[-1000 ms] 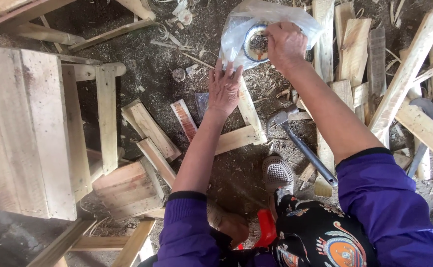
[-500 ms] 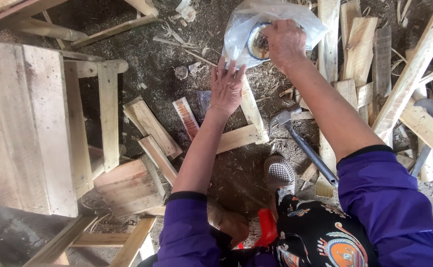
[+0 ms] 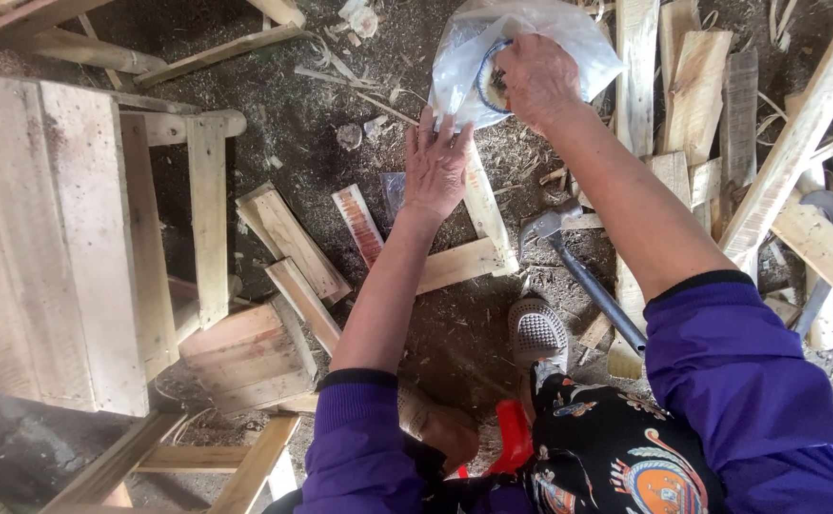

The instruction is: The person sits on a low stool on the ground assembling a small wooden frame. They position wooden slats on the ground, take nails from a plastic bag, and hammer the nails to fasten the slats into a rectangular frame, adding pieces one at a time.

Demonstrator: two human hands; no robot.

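My right hand (image 3: pixel 540 81) reaches into a clear plastic bag (image 3: pixel 578 43) at the top of the view, its fingers closed around a round container (image 3: pixel 488 81) inside the bag. My left hand (image 3: pixel 436 167) lies flat with fingers spread just below the bag's lower left edge, resting on a wooden slat (image 3: pixel 483 205) on the dirt floor. Both arms wear purple sleeves.
A hammer (image 3: pixel 583 271) lies on the ground under my right forearm. An unfinished wooden stool frame (image 3: pixel 55 238) stands at the left. Offcuts (image 3: pixel 288 238) and planks (image 3: pixel 788 143) litter the sawdust floor. A grey slipper (image 3: pixel 535 328) sits below.
My left hand has shifted slightly up toward the bag. My right hand has stayed in the bag on the container.
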